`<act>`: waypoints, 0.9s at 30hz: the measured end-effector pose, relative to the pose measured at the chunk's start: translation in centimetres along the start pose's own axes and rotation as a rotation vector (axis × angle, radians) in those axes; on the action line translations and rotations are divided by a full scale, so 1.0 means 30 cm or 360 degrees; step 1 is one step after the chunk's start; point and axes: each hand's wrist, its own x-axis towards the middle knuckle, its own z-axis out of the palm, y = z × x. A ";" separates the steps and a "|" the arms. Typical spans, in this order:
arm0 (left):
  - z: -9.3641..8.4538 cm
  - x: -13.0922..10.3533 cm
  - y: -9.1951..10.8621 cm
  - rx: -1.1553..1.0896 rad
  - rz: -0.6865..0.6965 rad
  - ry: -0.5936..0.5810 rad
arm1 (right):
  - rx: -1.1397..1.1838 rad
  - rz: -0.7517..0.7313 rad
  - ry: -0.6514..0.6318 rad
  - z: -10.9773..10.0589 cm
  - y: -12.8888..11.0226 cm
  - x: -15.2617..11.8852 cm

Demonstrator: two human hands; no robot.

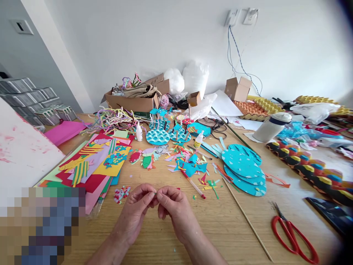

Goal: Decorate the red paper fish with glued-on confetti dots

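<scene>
My left hand (138, 206) and my right hand (173, 204) meet above the front of the wooden table, fingertips pinched together. Between them shows a tiny dark greenish bit, too small to name. Left of my left hand lies a small heap of round paper dots (121, 194) in red, pink and purple. Just beyond my fingers are blue paper scraps (191, 166) and a pen with a red end (196, 187). Cut-out paper fish (147, 161) lie a little farther back. Small white glue bottles (139, 132) stand behind them.
Red-handled scissors (294, 239) and a thin wooden stick (248, 221) lie at the right. Blue painted discs (242, 169) are stacked beyond them. Coloured paper sheets (93, 176) fill the left. A white bottle (273, 127), egg trays (309, 169) and a cardboard box (132, 102) stand farther off.
</scene>
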 end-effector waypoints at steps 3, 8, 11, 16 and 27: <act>-0.001 -0.003 -0.001 -0.0002 -0.0002 0.0002 | 0.0137 0.0062 -0.0033 -0.001 0.003 -0.003; -0.003 -0.003 -0.006 0.0068 0.0056 -0.0015 | 0.0153 0.0087 -0.0018 0.002 0.004 -0.007; -0.004 -0.006 -0.006 0.0162 0.0100 -0.0042 | 0.0120 0.0063 -0.0003 0.005 0.004 -0.007; -0.010 -0.006 0.009 0.0445 0.0116 0.0028 | -0.0225 -0.0090 0.0060 0.006 0.012 -0.003; -0.010 0.006 0.055 0.1320 0.0390 -0.0158 | -0.1471 -0.0738 0.0276 -0.020 0.016 -0.039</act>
